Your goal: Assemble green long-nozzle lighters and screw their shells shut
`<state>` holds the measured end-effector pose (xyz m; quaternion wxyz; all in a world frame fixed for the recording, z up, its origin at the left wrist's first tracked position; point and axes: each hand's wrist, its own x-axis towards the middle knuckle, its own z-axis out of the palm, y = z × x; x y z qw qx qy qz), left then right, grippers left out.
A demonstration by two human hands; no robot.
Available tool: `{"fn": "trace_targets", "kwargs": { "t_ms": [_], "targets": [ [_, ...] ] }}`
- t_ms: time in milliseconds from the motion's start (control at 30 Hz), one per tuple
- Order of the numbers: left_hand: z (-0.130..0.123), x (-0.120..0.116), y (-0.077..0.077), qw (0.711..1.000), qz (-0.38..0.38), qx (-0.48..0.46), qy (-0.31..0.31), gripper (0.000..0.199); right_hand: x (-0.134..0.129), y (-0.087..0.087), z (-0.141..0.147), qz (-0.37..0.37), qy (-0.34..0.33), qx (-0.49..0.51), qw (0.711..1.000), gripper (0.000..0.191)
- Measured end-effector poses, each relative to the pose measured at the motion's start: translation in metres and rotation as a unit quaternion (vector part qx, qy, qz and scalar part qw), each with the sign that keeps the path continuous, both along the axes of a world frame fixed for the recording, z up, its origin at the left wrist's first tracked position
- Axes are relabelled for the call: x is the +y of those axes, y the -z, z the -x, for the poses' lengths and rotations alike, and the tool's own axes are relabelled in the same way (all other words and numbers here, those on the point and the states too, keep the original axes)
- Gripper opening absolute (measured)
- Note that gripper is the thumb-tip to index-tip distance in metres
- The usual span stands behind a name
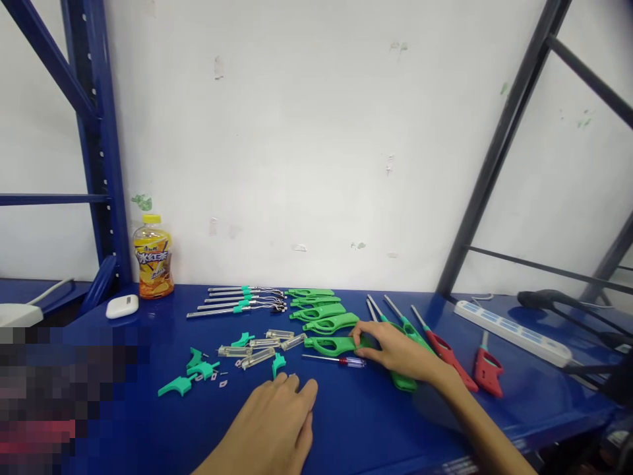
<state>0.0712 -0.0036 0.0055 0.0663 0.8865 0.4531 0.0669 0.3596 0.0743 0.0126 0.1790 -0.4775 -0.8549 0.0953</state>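
Note:
My right hand [393, 349] has its thumb and fingers closed on the end of a green lighter handle shell [331, 344], which lies on the blue table. My left hand [271, 422] rests palm down at the front, fingers slightly bent and nothing visible in them. Just beyond its fingertips is a teal trigger [278, 363]. Several clear fuel tanks [257, 357] lie behind that, and more teal triggers [178, 385] lie to the left among tiny pale parts. A screwdriver [341, 361] with a clear handle sits in front of the held shell. Other green shells [321, 311] are lined up behind it.
Metal lighter tubes with wires [232, 307] lie in a row at the back. Right of my right hand are red lighters [488, 373] and a white power strip [514, 333]. A drink bottle [153, 257] and a white case [122, 306] stand at the left.

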Motion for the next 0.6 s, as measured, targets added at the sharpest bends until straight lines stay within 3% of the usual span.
{"fn": "trace_targets", "kwargs": {
  "t_ms": [133, 233, 400, 500, 600],
  "targets": [
    [0.000, 0.000, 0.002, 1.000, -0.014, 0.001, 0.009, 0.030, 0.001, -0.005, -0.003, 0.005, -0.003, 0.012, 1.000, 0.007],
    [0.005, 0.002, -0.004, 0.997, -0.066, -0.022, 0.015, 0.027, -0.014, -0.009, -0.002, -0.010, 0.010, 0.031, 0.999, 0.011],
    [0.031, 0.004, -0.026, 0.964, -0.174, -0.178, -0.089, 0.026, -0.067, -0.010, 0.021, 0.016, -0.018, 0.041, 0.999, 0.012],
    [0.046, 0.007, -0.034, 0.961, -0.190, -0.163, -0.120, 0.031, -0.089, -0.004, 0.045, 0.041, -0.043, 0.025, 0.998, 0.007],
    [0.055, 0.010, -0.035, 0.967, -0.179, -0.119, -0.138, 0.034, -0.093, 0.002, 0.059, 0.033, -0.051, 0.017, 0.998, 0.006]
  ]
}}
